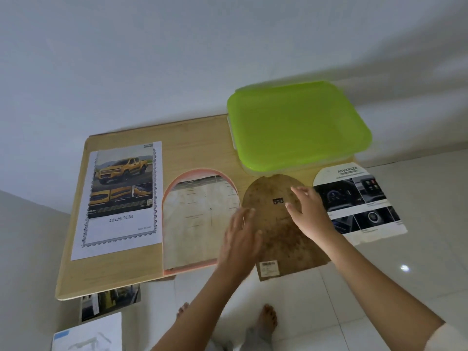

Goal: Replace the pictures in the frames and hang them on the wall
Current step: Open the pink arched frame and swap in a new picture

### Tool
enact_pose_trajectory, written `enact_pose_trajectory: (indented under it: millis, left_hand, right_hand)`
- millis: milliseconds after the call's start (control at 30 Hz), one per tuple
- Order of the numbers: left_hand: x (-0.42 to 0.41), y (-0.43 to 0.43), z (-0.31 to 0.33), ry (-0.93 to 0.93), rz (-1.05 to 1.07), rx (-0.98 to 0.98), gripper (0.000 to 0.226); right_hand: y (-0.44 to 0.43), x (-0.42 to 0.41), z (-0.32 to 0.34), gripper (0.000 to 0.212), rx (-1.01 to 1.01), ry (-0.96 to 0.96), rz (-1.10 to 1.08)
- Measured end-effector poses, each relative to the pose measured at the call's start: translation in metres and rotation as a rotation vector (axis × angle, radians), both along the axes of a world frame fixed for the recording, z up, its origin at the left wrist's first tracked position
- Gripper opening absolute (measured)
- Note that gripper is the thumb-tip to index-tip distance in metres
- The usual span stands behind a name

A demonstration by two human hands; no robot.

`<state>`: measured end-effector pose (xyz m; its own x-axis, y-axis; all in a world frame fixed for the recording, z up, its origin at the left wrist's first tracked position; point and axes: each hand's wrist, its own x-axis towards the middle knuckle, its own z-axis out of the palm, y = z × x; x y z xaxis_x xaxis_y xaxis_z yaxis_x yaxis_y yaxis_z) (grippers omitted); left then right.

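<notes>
brown arch-shaped fibreboard backing: flat on the light wooden table, long axis running away from the person, just right of the pink arched picture frame. right hand: fingers straight and spread on or just over its upper right. left hand: blurred, fingers straight at its left edge, grasping nothing.

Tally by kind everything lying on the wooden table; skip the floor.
Printed car pictures: 2 (yellow-truck sheet, arch-cut dashboard picture)
Arched frame: 1
Brown backing board: 1
Green-lidded container: 1
Total: 5
</notes>
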<state>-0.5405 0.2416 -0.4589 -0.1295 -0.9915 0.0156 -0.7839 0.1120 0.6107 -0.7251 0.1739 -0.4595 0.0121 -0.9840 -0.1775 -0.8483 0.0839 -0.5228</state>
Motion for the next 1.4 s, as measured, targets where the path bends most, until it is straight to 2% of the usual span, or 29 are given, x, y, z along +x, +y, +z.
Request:
enact_pose_trajectory:
  millis: [133,200,367,633,933,1167,1333,1400]
  left_hand:
    - [-0.055,0.019,-0.023,-0.231,-0.217,0.016,0.056]
    - [-0.064,0.02,-0.036,-0.323,-0.195,0.051,0.057]
    - [-0.068,0.016,-0.055,-0.422,-0.16,0.058,0.06]
    - [-0.069,0.021,-0.065,-0.398,-0.127,0.025,0.06]
    - [-0.068,0.025,-0.067,-0.342,-0.117,0.023,0.062]
    - [-0.071,0.029,-0.067,-0.32,-0.09,-0.008,0.06]
    - [-0.07,0.031,-0.066,-0.327,-0.101,-0.015,0.059]
    - [-0.071,0.033,-0.064,-0.333,-0.106,-0.013,0.059]
  right_hand:
    - [-0.019,-0.023,-0.005,0.056,0.064,-0.007,0.047]
    - [-0.027,-0.026,-0.009,0.058,0.08,0.008,0.097]
    - [-0.032,-0.025,-0.018,0.058,0.066,0.106,0.158]
    - [-0.032,-0.025,-0.027,0.055,-0.043,0.07,0.12]
    - [-0.047,-0.032,-0.022,0.057,0.092,-0.105,-0.032]
    - [-0.045,-0.049,-0.006,0.049,0.172,-0.417,-0.13]
    - [-0.031,-0.056,-0.001,0.045,0.213,-0.533,-0.137]
    - [-0.025,-0.057,-0.001,0.04,0.197,-0.596,-0.202]
